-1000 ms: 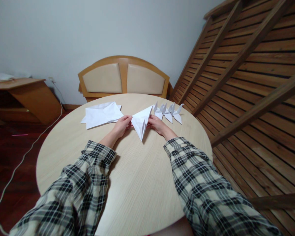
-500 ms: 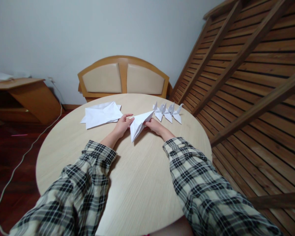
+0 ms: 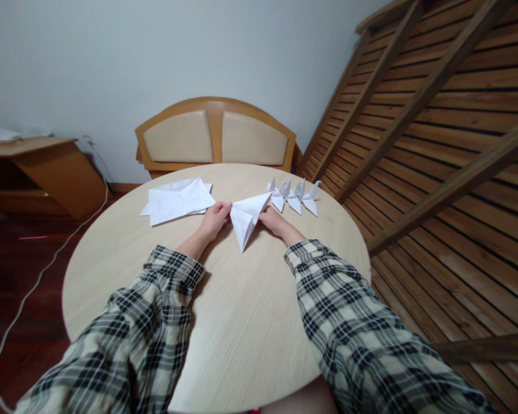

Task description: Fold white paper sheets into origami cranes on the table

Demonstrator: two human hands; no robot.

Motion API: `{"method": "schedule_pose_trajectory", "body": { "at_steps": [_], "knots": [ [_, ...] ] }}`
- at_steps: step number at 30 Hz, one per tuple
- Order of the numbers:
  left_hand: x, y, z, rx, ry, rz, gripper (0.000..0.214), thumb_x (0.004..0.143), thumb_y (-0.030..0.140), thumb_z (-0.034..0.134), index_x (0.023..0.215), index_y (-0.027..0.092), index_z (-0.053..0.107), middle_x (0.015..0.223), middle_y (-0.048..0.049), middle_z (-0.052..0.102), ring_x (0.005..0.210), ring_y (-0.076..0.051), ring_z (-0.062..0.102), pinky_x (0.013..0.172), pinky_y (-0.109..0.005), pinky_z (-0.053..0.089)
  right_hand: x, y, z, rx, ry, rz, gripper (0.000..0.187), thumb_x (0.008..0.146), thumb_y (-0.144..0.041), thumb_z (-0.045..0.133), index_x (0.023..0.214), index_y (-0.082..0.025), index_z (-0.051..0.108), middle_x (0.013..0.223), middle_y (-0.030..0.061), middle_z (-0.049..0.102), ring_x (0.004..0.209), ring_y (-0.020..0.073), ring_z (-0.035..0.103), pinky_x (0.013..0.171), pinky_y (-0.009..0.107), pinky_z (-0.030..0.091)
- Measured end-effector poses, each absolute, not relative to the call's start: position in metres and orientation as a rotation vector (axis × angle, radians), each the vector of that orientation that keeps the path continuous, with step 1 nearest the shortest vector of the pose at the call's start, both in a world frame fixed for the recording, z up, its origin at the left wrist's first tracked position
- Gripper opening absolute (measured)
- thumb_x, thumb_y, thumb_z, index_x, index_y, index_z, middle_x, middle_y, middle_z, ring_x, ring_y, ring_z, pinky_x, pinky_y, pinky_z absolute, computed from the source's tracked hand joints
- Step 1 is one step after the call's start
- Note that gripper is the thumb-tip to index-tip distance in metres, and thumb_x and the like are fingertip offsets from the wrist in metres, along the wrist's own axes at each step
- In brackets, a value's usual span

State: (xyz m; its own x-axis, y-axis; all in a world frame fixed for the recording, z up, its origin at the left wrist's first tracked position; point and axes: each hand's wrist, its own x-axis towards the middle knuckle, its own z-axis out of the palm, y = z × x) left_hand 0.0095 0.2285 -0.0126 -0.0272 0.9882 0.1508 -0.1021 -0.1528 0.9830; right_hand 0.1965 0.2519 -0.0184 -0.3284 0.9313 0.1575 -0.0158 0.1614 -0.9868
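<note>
Between my hands, a folded sheet of white paper [image 3: 245, 217] is held up over the table, its wide edge away from me and a point hanging toward me. My left hand [image 3: 217, 218] pinches its left corner between thumb and fingers. On the other side, my right hand [image 3: 275, 221] grips the right part, with some fingertips hidden behind the paper. Several finished white paper cranes [image 3: 294, 197] stand in a row just beyond my right hand. To the left of my left hand lies a small stack of white paper sheets [image 3: 176, 202].
All of this is on a round, pale wooden table [image 3: 237, 322]. Behind it stands a padded headboard [image 3: 216, 135] against the wall. A slatted wooden frame [image 3: 435, 149] leans at the right. A wooden cabinet [image 3: 60, 169] and a white cable [image 3: 38, 276] are at the left.
The folded paper has turned, so its lower point has swung to the right and its front spreads wider. My left fingers have closed on its corner.
</note>
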Motion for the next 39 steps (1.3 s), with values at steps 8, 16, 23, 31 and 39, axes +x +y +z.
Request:
{"method": "schedule_pose_trajectory", "body": {
  "at_steps": [8, 16, 23, 31, 39],
  "knots": [
    [0.012, 0.225, -0.009, 1.231, 1.091, 1.401, 0.023, 0.087, 0.028, 0.064, 0.070, 0.019, 0.051, 0.060, 0.0055, 0.049, 0.050, -0.008, 0.047, 0.045, -0.017, 0.036, 0.197, 0.250, -0.016, -0.883, -1.521, 1.318, 0.019, 0.069, -0.020, 0.073, 0.088, -0.018, 0.071, 0.093, 0.0090, 0.075, 0.095, 0.0256, 0.066, 0.092, 0.045, 0.053],
    [0.012, 0.225, -0.008, 1.207, 1.075, 1.364, 0.027, 0.090, 0.033, 0.064, 0.070, 0.019, 0.052, 0.060, 0.0036, 0.050, 0.048, -0.009, 0.047, 0.048, -0.020, 0.040, 0.195, 0.250, -0.016, -0.868, -1.553, 1.244, 0.024, 0.071, -0.016, 0.069, 0.094, -0.019, 0.070, 0.099, 0.0074, 0.074, 0.100, 0.0223, 0.065, 0.100, 0.043, 0.049],
    [0.019, 0.220, -0.006, 1.322, 1.080, 1.361, 0.030, 0.090, 0.022, 0.063, 0.120, 0.020, 0.058, 0.085, -0.0039, 0.064, 0.067, -0.014, 0.058, 0.054, -0.021, 0.045, 0.192, 0.265, -0.027, -1.096, -1.365, 1.129, 0.024, 0.076, -0.016, 0.057, 0.097, -0.017, 0.068, 0.100, 0.0088, 0.074, 0.093, 0.0226, 0.067, 0.092, 0.044, 0.053],
    [0.018, 0.219, -0.008, 1.576, 1.055, 1.335, 0.044, 0.074, 0.017, 0.078, 0.116, 0.020, 0.067, 0.129, -0.0131, 0.063, 0.110, -0.024, 0.061, 0.087, -0.029, 0.049, 0.186, 0.258, -0.021, -1.054, -1.388, 1.178, 0.023, 0.075, -0.022, 0.064, 0.098, -0.021, 0.068, 0.095, 0.0076, 0.072, 0.092, 0.0244, 0.065, 0.083, 0.044, 0.057],
    [0.021, 0.211, 0.002, 1.598, 0.894, 1.327, 0.062, 0.056, 0.000, 0.084, 0.112, 0.022, 0.067, 0.108, -0.0071, 0.066, 0.112, -0.024, 0.060, 0.090, -0.026, 0.050, 0.185, 0.251, -0.013, -1.021, -1.424, 1.155, 0.026, 0.074, -0.033, 0.074, 0.097, -0.023, 0.066, 0.102, 0.0104, 0.071, 0.103, 0.0283, 0.063, 0.092, 0.049, 0.055]
  ]
}}
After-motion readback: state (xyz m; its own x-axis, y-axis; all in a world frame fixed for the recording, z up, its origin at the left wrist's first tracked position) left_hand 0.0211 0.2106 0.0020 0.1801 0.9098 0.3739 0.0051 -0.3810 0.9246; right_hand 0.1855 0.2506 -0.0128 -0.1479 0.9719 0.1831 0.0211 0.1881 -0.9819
